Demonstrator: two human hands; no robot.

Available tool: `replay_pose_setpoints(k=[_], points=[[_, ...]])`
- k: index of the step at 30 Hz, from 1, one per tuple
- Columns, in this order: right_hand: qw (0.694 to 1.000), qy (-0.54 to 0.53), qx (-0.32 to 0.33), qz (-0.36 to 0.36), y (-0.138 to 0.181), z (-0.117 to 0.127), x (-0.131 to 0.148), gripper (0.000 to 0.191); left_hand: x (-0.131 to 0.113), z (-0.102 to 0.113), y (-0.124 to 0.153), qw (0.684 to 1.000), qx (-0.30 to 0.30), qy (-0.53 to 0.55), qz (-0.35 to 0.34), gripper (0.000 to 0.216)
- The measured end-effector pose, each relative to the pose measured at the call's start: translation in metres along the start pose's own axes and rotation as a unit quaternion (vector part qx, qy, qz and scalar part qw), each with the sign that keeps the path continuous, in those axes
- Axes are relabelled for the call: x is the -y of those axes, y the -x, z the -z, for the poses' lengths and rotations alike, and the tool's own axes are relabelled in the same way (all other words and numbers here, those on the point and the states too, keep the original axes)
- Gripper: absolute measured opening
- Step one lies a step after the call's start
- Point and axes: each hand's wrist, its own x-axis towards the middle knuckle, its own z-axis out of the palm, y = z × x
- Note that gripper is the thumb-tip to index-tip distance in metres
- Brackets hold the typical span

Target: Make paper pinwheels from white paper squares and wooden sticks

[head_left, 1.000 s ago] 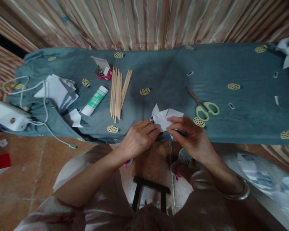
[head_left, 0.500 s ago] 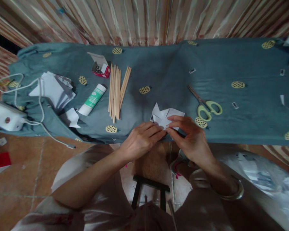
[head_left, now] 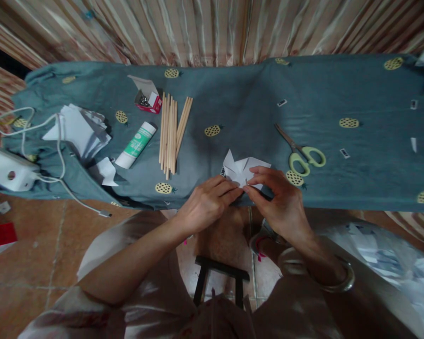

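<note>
A white folded paper pinwheel (head_left: 240,170) lies at the table's near edge, its pointed blades spread away from me. My left hand (head_left: 210,200) is closed on its near left side, fingertips pressed to the paper. From the right, my right hand (head_left: 277,197) pinches the paper near its centre between thumb and fingers. A tiny dark speck shows by those fingertips, too small to name. Green-handled scissors (head_left: 308,157) lie open to the right of the pinwheel. Wooden sticks (head_left: 170,134) rest in a bunch to the left.
A glue stick (head_left: 136,145) and an open red box of small metal pins (head_left: 148,100) lie left of the sticks. Further left are stacked white papers (head_left: 79,129), a white cable and a white power block (head_left: 9,169). A stool (head_left: 222,269) stands below the teal tablecloth (head_left: 318,94).
My right index finger has lifted slightly off the pinwheel's centre, baring the small dark speck there. The pinwheel and my left hand stay almost in place.
</note>
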Motion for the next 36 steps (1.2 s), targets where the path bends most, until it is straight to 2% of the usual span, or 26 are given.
replay_pose_setpoints(k=[11, 30, 36], points=[[1.000, 0.016, 0.011, 0.020, 0.0012, 0.0007, 0.0011, 0.003, 0.0014, -0.0023, 0.0006, 1.000, -0.011, -0.002, 0.004, 0.019], [0.998, 0.047, 0.005, 0.051, 0.0010, -0.0027, 0.0007, 0.007, 0.0004, -0.0016, 0.0008, 1.000, 0.004, 0.002, 0.017, 0.019], [0.997, 0.057, 0.003, 0.049, 0.0008, -0.0042, 0.0019, 0.008, 0.0011, -0.0038, -0.0010, 1.000, -0.011, 0.013, 0.017, 0.018]])
